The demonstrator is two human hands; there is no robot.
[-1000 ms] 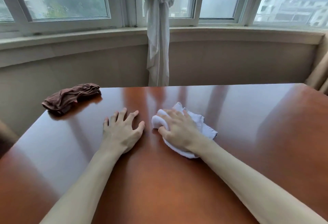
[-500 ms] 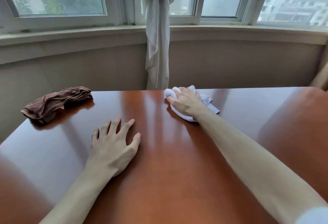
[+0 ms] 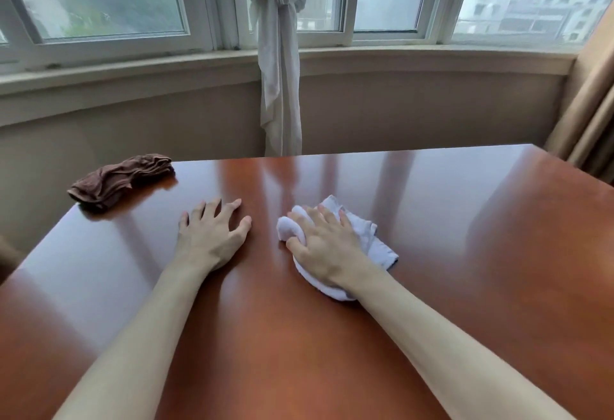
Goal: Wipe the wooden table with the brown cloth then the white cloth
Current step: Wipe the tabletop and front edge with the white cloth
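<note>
The glossy reddish wooden table [image 3: 432,253] fills the lower part of the view. My right hand [image 3: 327,246] lies on a crumpled white cloth [image 3: 368,236] near the table's middle, thumb tucked into its left fold and fingers curved over it. My left hand [image 3: 209,236] rests flat on the bare wood just left of the cloth, fingers spread, holding nothing. A bunched brown cloth [image 3: 119,180] lies at the far left corner, apart from both hands.
Beyond the table's far edge runs a beige wall under a window sill [image 3: 398,57]. A knotted pale curtain [image 3: 279,70] hangs down at the centre. A tan drape [image 3: 588,113] hangs at the right, close to the table's far right corner.
My right hand pushed the white cloth out to the far edge, then drew it back toward me to the table's middle. The left hand and the brown cloth stayed where they were.
</note>
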